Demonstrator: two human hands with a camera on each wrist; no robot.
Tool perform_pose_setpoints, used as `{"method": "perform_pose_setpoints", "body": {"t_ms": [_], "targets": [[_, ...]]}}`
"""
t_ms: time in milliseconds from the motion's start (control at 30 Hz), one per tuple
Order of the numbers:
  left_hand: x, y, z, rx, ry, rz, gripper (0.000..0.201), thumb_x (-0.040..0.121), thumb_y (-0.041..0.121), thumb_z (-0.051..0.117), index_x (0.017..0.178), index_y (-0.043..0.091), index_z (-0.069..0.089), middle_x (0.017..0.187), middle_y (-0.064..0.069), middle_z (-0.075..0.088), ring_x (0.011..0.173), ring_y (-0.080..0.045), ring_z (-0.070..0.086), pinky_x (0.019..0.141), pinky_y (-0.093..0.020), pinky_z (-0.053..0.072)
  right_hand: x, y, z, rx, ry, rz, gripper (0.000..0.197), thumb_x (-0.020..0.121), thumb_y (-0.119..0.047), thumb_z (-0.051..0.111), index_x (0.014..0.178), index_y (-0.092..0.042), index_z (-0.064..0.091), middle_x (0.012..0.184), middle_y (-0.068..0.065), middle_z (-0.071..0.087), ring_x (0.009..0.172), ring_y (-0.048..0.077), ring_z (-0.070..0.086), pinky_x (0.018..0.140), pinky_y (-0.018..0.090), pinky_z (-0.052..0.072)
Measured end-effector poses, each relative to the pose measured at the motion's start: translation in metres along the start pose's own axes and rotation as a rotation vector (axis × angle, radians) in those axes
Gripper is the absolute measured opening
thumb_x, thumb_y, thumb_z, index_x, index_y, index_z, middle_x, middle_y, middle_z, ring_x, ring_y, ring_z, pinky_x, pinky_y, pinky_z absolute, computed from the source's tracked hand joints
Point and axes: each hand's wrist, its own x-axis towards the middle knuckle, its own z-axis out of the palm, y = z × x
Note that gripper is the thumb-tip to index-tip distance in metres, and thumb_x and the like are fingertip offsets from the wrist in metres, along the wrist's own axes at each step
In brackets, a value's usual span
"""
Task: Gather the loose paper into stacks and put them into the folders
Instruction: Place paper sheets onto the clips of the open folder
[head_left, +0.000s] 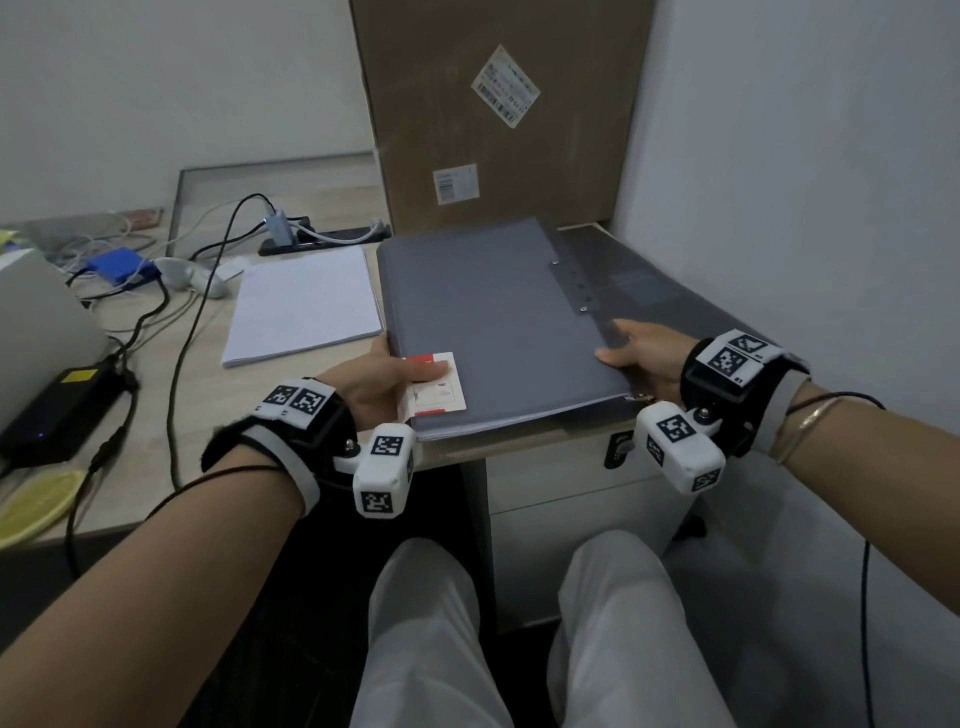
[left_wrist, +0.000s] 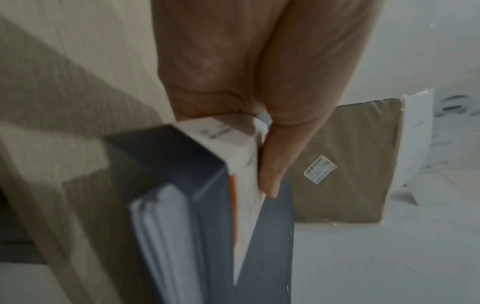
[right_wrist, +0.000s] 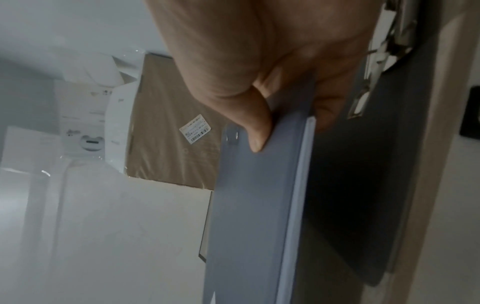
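Observation:
A pile of grey folders (head_left: 488, 317) with white paper edges showing lies at the desk's right end. My left hand (head_left: 384, 382) grips its near left corner, thumb on a white label with red strips (head_left: 439, 384). In the left wrist view the thumb (left_wrist: 275, 164) presses that label (left_wrist: 244, 164) against the folder (left_wrist: 270, 236). My right hand (head_left: 641, 358) grips the near right corner, thumb on top, fingers beneath. The right wrist view shows the thumb (right_wrist: 254, 127) on the grey cover (right_wrist: 254, 216) beside a rivet. A separate stack of white paper (head_left: 304, 306) lies left of the folders.
A tall cardboard box (head_left: 498, 114) stands against the wall right behind the folders. Cables, a power strip (head_left: 322, 239), a blue device (head_left: 122, 265) and a black power brick (head_left: 57, 415) crowd the desk's left side. A white drawer unit (head_left: 561, 499) sits under the desk, above my knees.

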Motion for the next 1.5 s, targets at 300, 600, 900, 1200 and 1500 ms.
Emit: {"method": "perform_pose_setpoints", "body": {"t_ms": [300,600,900,1200,1500], "targets": [[0.006,0.007,0.006,-0.002,0.033,0.225,0.074,0.083,-0.015,0.056,0.140,0.025,0.032,0.116,-0.004,0.064,0.085,-0.025,0.072,0.065,-0.040,0.060,-0.020,0.004,-0.055,-0.504,0.328,-0.077,0.029,0.091,-0.030,0.059,0.117,-0.018,0.060,0.110,0.008,0.065,0.105,0.022,0.061,0.090,0.031,0.042],[0.010,0.005,0.007,-0.124,-0.004,0.302,0.071,0.083,-0.017,0.052,0.141,0.018,0.034,0.126,-0.009,0.061,0.095,-0.027,0.069,0.067,-0.039,0.060,-0.019,0.037,-0.115,-0.639,0.655,0.362,0.077,0.075,-0.032,0.076,0.134,0.006,0.044,0.132,0.025,0.053,0.116,0.038,0.054,0.098,0.041,0.045],[0.004,0.010,0.004,-0.101,-0.025,0.331,0.072,0.084,-0.017,0.052,0.141,0.021,0.034,0.131,-0.010,0.059,0.106,-0.031,0.065,0.069,-0.039,0.060,-0.031,0.040,-0.135,-0.370,0.743,0.402,0.058,0.082,-0.047,0.062,0.118,-0.003,0.055,0.098,0.017,0.060,0.095,0.036,0.059,0.096,0.043,0.046],[0.002,0.014,0.001,-0.092,-0.015,0.333,0.069,0.084,-0.015,0.053,0.140,0.020,0.034,0.128,-0.009,0.061,0.102,-0.029,0.066,0.069,-0.038,0.060,-0.019,0.035,-0.121,0.222,0.683,0.156,0.014,0.084,-0.023,0.068,0.080,-0.011,0.060,0.054,0.000,0.069,0.044,0.010,0.064,0.047,0.019,0.051],[-0.006,0.018,-0.004,-0.097,0.005,0.368,0.071,0.083,-0.015,0.054,0.141,0.020,0.033,0.129,-0.008,0.060,0.096,-0.026,0.070,0.069,-0.038,0.059,-0.019,0.024,-0.094,0.222,0.575,0.173,0.035,0.093,0.004,0.044,0.125,-0.005,0.053,0.045,0.006,0.064,0.034,0.005,0.057,0.033,0.010,0.040]]}}
